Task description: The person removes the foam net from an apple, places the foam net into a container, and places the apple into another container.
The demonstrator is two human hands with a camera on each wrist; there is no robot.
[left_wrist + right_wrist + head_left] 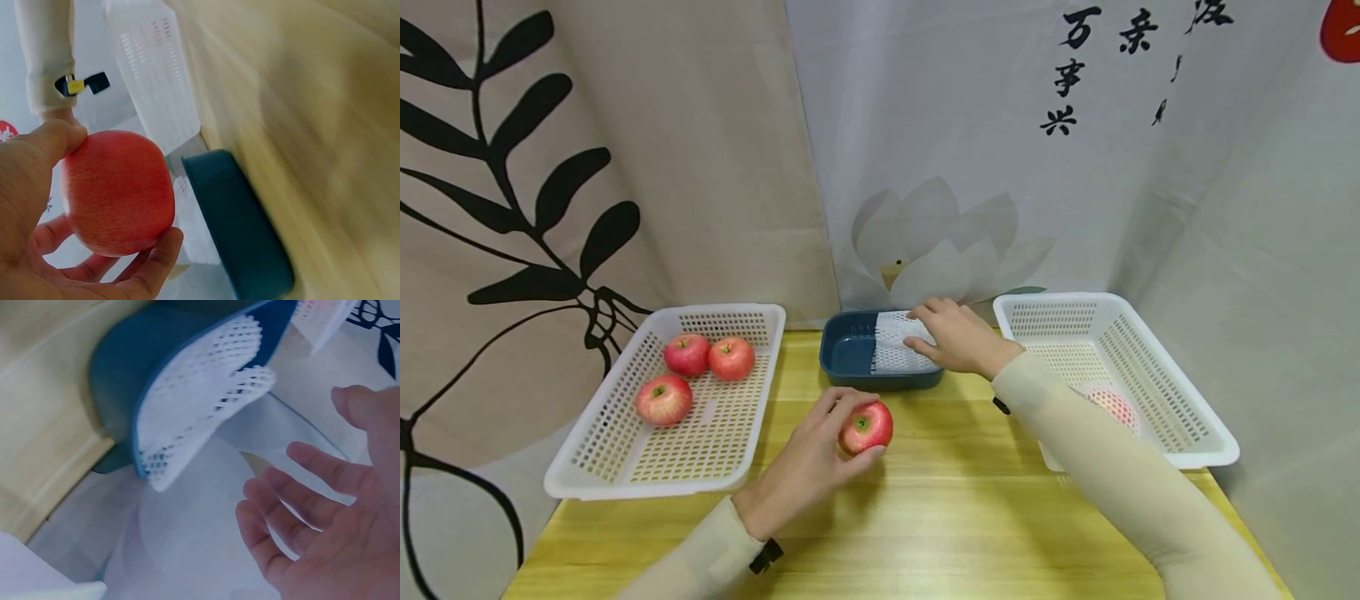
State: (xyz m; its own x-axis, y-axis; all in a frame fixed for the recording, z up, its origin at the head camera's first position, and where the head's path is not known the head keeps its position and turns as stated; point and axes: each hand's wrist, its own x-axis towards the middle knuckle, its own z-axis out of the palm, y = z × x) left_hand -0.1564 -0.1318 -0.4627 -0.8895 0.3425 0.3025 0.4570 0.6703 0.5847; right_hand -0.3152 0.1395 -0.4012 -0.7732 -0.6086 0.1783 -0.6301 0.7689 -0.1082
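Note:
In the head view my left hand (808, 467) grips a red apple (866, 428) above the middle of the table. The left wrist view shows thumb and fingers around that apple (119, 194). My right hand (957, 337) hovers over the right end of a dark blue tray (846, 350). White foam fruit nets (898, 346) lie in this tray. In the right wrist view the right hand (319, 512) has loosely bent fingers, holds nothing and is apart from the nets (194, 394).
To the left, a white basket (576, 467) contains three apples (664, 400). At right stands another white basket (1210, 446), with a net-wrapped fruit (1112, 406) partly hidden by the right forearm. A printed curtain (715, 167) hangs behind the wooden table (970, 517).

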